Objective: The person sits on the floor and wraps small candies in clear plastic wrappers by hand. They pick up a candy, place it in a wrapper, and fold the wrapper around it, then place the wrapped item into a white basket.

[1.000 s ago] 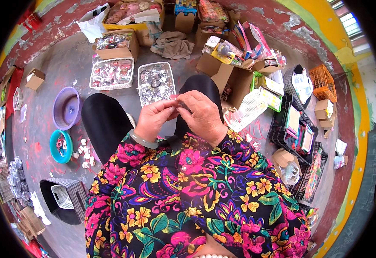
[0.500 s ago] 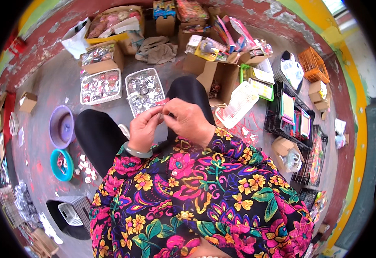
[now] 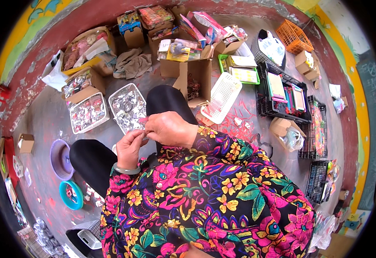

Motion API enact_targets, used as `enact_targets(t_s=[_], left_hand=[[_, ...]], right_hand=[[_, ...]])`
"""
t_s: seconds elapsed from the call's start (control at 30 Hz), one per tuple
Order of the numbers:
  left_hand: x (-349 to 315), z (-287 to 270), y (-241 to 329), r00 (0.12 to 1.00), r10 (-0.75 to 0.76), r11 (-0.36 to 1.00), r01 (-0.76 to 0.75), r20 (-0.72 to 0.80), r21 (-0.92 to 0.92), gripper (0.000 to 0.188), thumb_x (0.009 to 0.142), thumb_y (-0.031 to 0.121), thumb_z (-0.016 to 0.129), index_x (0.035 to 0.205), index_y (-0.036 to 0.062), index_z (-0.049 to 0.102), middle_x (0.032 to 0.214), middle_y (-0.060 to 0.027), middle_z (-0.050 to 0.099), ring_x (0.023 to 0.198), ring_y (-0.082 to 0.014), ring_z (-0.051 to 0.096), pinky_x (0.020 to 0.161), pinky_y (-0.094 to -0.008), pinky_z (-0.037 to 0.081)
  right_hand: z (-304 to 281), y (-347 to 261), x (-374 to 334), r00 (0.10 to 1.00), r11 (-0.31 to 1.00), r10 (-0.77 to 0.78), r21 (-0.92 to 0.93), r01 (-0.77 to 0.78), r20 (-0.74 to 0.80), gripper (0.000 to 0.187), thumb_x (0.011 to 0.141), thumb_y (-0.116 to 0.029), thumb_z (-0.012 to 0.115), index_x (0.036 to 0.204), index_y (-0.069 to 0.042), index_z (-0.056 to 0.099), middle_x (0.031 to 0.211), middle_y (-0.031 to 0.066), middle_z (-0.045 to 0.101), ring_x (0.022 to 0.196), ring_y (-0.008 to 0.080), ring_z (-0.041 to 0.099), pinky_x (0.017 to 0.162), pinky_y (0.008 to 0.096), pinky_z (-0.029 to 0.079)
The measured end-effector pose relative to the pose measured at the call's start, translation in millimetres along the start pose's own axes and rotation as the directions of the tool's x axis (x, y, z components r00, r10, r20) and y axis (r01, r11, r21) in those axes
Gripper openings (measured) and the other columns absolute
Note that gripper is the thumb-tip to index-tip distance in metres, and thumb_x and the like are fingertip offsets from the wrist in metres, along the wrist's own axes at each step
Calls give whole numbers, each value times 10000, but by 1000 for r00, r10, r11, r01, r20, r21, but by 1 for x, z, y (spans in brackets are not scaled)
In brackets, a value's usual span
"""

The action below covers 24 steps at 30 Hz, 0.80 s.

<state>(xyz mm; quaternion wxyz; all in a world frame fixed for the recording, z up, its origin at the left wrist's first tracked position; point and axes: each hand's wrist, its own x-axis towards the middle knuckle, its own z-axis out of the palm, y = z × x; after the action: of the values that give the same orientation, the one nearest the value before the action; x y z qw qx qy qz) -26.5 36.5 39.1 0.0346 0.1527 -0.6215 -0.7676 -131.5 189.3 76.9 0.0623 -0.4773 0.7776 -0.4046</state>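
Floor [image 3: 103, 133], grey and streaked, shows between the purple basin [image 3: 62, 160] and the white packet basket [image 3: 116, 117], which lies ahead of me, long axis pointing away and leaning left. On the basket's near side my left hand [image 3: 130, 150] is pinched, on what I cannot tell, beside my right hand [image 3: 171, 129], nearer the small reddish bit [image 3: 143, 121] it seems to grip in line with the basket's near right corner; my knee [image 3: 169, 98] crowds the basket's right edge.
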Motion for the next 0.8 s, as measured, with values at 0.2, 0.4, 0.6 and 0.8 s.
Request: enact_targets(t_s=[0.2, 0.4, 0.6, 0.8], left_hand=[[-1, 2, 7, 985, -134, 991, 134, 110, 6, 258, 875, 43, 510, 1128, -5, 529, 1036, -63, 593, 924, -160, 587, 754, -304, 532], [1, -6, -6, 958, -212, 977, 202, 192, 68, 285, 872, 46, 519, 1150, -16, 520, 1047, -65, 591, 935, -149, 584, 771, -277, 514], [2, 9, 4, 951, -171, 981, 189, 258, -48, 429, 829, 4, 567, 1235, -28, 432, 1130, -88, 551, 998, -155, 552, 854, -291, 460], [2, 12, 4, 925, -252, 949, 294, 284, -113, 473, 813, 10, 589, 1252, -21, 415, 1121, -68, 553, 1001, -157, 548, 865, -282, 447]], right_hand=[[5, 4, -5, 999, 990, 35, 134, -39, 33, 85, 706, -133, 559, 735, -75, 614, 714, 139, 601, 684, 344, 583, 603, 420, 467], [-4, 3, -9, 979, 995, 84, 44, -94, 184, 162, 756, -182, 535, 705, -46, 607, 723, 158, 600, 680, 355, 576, 600, 422, 461], [-15, 4, -13, 964, 991, 79, 85, -103, 253, 161, 768, -202, 537, 758, -53, 600, 714, 156, 602, 691, 361, 583, 625, 436, 461], [-16, 1, -16, 966, 993, 54, 92, -79, 252, 171, 774, -212, 542, 879, -85, 589, 762, 150, 615, 747, 342, 594, 650, 433, 462]])
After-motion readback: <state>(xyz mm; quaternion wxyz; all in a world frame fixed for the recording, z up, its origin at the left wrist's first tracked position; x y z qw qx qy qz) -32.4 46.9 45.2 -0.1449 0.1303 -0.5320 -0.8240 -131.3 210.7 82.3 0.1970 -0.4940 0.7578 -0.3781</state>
